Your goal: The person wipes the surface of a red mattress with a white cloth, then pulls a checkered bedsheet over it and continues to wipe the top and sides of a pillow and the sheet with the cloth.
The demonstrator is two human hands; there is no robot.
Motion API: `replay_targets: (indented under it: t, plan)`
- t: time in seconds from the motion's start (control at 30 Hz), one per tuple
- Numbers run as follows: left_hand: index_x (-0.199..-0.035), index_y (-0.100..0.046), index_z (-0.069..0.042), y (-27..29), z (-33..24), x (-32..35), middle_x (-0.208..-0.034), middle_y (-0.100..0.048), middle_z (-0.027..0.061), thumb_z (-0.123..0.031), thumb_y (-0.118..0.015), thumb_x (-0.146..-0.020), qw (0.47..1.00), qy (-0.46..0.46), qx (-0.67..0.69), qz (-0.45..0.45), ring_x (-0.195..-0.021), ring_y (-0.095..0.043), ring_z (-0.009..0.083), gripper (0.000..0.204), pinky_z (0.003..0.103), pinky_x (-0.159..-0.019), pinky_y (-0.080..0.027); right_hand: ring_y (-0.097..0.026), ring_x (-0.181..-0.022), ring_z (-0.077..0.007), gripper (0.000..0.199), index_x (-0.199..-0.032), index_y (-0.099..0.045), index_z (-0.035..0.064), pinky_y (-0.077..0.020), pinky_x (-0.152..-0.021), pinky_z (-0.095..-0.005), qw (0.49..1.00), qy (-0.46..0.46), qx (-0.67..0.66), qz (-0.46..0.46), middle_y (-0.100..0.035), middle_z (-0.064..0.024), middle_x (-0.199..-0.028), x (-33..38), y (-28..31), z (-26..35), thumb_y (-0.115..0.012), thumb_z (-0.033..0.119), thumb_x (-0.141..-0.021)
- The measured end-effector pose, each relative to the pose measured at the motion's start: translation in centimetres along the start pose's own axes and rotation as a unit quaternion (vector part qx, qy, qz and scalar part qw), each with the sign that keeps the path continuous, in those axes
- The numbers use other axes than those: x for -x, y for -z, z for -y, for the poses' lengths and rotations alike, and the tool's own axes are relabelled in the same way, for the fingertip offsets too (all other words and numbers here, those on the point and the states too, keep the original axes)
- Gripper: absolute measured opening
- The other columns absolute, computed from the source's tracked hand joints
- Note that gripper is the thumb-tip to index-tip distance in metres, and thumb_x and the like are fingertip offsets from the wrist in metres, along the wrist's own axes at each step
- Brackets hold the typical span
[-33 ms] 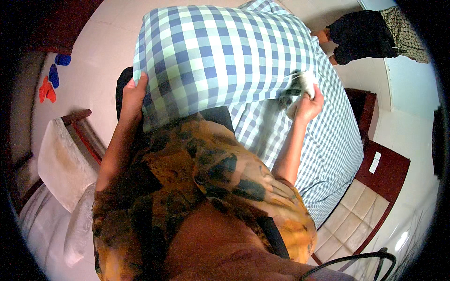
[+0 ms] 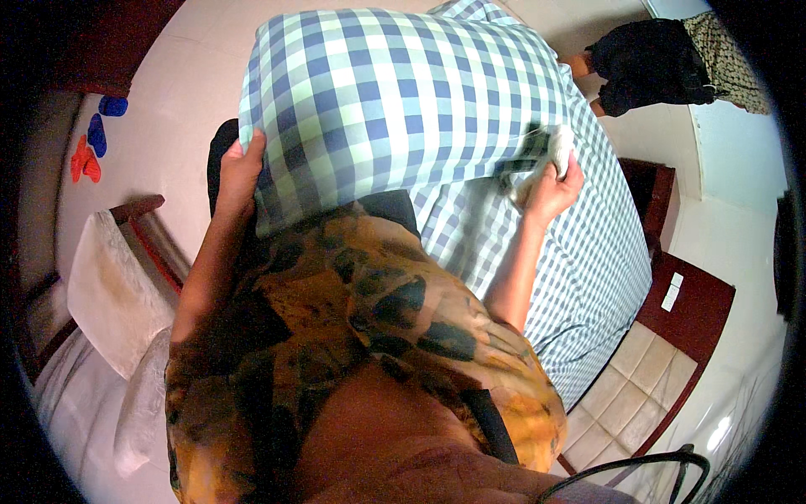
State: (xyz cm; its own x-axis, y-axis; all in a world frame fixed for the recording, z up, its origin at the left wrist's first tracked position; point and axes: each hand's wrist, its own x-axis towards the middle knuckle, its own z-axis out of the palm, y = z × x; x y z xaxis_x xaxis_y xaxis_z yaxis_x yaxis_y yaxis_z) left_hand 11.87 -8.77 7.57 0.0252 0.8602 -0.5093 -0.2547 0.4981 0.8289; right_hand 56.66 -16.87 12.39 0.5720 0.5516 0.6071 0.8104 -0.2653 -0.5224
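Note:
I hold a large pillow in a blue, white and pale green checked cover (image 2: 395, 101) up in front of my chest. My left hand (image 2: 242, 166) grips its lower left corner, fingers curled over the edge. At the lower right edge, my right hand (image 2: 550, 181) is closed on a bunched bit of the cover. Below and to the right of the pillow lies a bed with a matching checked sheet (image 2: 588, 277), close against my right side.
A dark wooden bedside table (image 2: 693, 315) stands right of the bed on pale floor tiles (image 2: 625, 395). Another person in dark clothes (image 2: 651, 63) is at the far top right. At the left stand a chair draped with white cloth (image 2: 109, 294) and orange and blue slippers (image 2: 88, 151).

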Motion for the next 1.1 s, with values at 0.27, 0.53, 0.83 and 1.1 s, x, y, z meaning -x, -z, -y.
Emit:
replay_targets:
  t: [0.27,0.53,0.83,1.1]
  plan:
    - [-0.112,-0.058,0.0,5.1,3.0,-2.9,-0.102,-0.064,0.0062,-0.021,-0.056,-0.092,0.931,-0.201,-0.303,0.023,-0.084,-0.061,0.0153,0.029,0.029,-0.073,-0.05,-0.062,-0.085,-0.0257,0.029,-0.103,-0.067,0.0111,-0.0493,-0.078,-0.0383,0.775,0.405,-0.364,0.32,-0.065,-0.0098,-0.097,9.1,-7.3,22.1,-0.066,0.022,-0.076]
    - [-0.111,-0.059,-0.002,0.7,-0.3,0.5,-0.102,-0.065,0.0042,-0.025,-0.051,-0.095,0.998,-0.008,-0.062,-0.008,-0.086,-0.058,0.0106,0.029,0.026,-0.076,-0.046,-0.058,-0.086,-0.0299,0.039,-0.099,-0.068,0.0217,-0.0467,-0.07,-0.0409,0.912,0.396,0.021,0.104,-0.062,-0.0096,-0.099,-1.2,-9.3,13.7,-0.06,0.003,-0.066]
    - [-0.113,-0.058,-0.001,-1.0,-0.9,1.1,-0.096,-0.065,0.0048,-0.03,-0.049,-0.097,0.999,0.016,-0.044,-0.019,-0.081,-0.059,0.0113,0.035,0.027,-0.073,-0.047,-0.055,-0.087,-0.0385,0.047,-0.107,-0.065,0.0158,-0.0452,-0.077,-0.0444,0.96,0.269,-0.016,0.078,-0.059,-0.0185,-0.093,2.6,-3.8,14.3,-0.054,-0.002,-0.064]
    - [-0.114,-0.056,-0.001,2.0,0.7,-0.1,-0.099,-0.064,0.0046,-0.03,-0.05,-0.096,0.995,-0.017,-0.095,-0.013,-0.084,-0.058,0.011,0.035,0.026,-0.075,-0.046,-0.057,-0.093,-0.0311,0.026,-0.102,-0.063,0.0183,-0.0451,-0.075,-0.0438,0.85,0.313,-0.176,0.387,-0.061,-0.0094,-0.106,8.0,-5.0,11.6,-0.061,0.02,-0.077]
